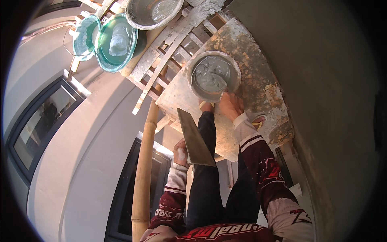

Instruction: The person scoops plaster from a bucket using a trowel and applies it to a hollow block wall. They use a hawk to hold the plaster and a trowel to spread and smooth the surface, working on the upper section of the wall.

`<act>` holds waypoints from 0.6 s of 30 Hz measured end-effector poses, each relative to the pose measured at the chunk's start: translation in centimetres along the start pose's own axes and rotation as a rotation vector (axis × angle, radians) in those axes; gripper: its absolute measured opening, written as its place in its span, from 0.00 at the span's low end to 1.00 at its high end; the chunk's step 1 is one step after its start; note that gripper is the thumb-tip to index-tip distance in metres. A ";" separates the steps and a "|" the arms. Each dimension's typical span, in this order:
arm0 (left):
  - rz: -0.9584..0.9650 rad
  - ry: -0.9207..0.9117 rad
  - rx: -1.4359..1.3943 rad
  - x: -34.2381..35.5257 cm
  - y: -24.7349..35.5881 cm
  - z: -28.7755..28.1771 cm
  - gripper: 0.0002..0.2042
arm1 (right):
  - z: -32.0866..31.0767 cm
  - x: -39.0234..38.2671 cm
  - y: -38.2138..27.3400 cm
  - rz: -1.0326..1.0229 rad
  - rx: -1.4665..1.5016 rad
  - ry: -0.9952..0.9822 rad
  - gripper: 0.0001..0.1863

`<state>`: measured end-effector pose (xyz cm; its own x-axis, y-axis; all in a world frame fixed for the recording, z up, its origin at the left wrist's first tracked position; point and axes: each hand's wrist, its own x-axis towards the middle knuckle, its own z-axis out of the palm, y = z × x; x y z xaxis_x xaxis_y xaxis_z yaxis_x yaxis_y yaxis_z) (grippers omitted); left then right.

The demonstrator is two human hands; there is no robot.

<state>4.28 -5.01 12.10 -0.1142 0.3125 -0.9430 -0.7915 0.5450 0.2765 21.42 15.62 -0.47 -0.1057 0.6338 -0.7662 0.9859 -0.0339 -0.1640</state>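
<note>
Work at the bowl [203, 94], probably scooping wet mortar [209, 76]. Resting the right hand [231, 105] at the bowl's near rim, toward the right, and curling the fingers there; not telling from this view whether gripping the rim itself or some hidden handle. Holding the flat board [196, 141] in the left hand [181, 153], wrapping the fingers at its left long side, partly hiding the grip.

Finding the bowl on the platform [258, 60], sitting nearer the left edge than the right edge beside the wall [334, 101]. For doing this well, likely wanting modest scoops, drawing from the thick middle, wiping drips on the rim, steadying the bowl against sliding, and bringing the board level and close before loading.

Holding the board in the air, in this view crossing the platform's near left edge. Pointing the narrower-looking end away from the body and slightly left, toward the platform's left corner; running the long axis back from there to the broader end at the near right, apparently tilting the face rather than lying flat.
</note>
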 end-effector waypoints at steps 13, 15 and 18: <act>-0.052 -0.044 0.072 -0.3 -1.9 -1.4 0.20 | -2.0 3.0 -7.9 -0.363 -0.658 0.104 0.10; -0.033 -0.060 0.092 -0.3 -2.2 -1.4 0.20 | -0.3 0.7 -8.1 -0.354 -0.796 0.061 0.11; -0.065 -0.025 0.052 -0.5 -1.8 -0.7 0.19 | 2.1 -0.5 -6.8 -0.340 -0.786 -0.023 0.11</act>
<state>5.36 -6.74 11.91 -0.0485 0.2940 -0.9546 -0.7645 0.6041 0.2249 14.48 13.94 -0.25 -0.4062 0.4966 -0.7671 0.7031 0.7060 0.0847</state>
